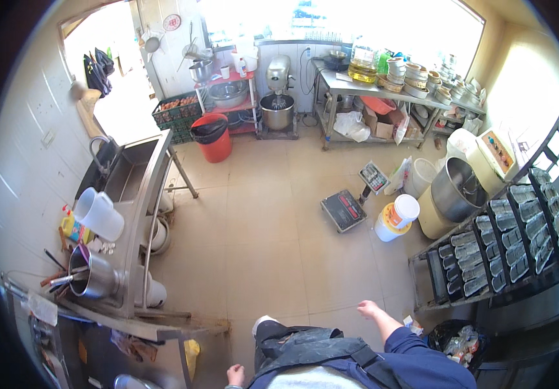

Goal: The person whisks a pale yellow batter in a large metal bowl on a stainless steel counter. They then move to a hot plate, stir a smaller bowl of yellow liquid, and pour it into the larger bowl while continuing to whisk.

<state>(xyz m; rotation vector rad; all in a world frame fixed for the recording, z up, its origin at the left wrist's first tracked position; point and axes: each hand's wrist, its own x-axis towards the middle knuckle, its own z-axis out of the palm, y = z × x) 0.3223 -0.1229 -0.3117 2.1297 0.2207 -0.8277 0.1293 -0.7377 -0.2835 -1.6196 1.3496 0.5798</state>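
My left hand (235, 375) hangs low at the bottom of the view, fingers curled in, with nothing seen in it. My right hand (369, 309) is held out over the tiled floor, its fingers loosely curled together and nothing visible in them. Neither hand touches anything. I wear a dark apron (303, 355), and one pale shoe (264, 322) shows below it. Ahead on the floor stand a platform scale (343, 210) with its tilted display (374, 176) and, to its right, two stacked white tubs (396, 219).
At left is a steel sink counter (136, 219) with a plastic pitcher (99, 214) and a steel pot (92, 274). A red bin (216, 148) and planetary mixer (278, 92) stand at the back. A rack of loaf pans (498, 238) and a dough mixer (454, 187) line the right.
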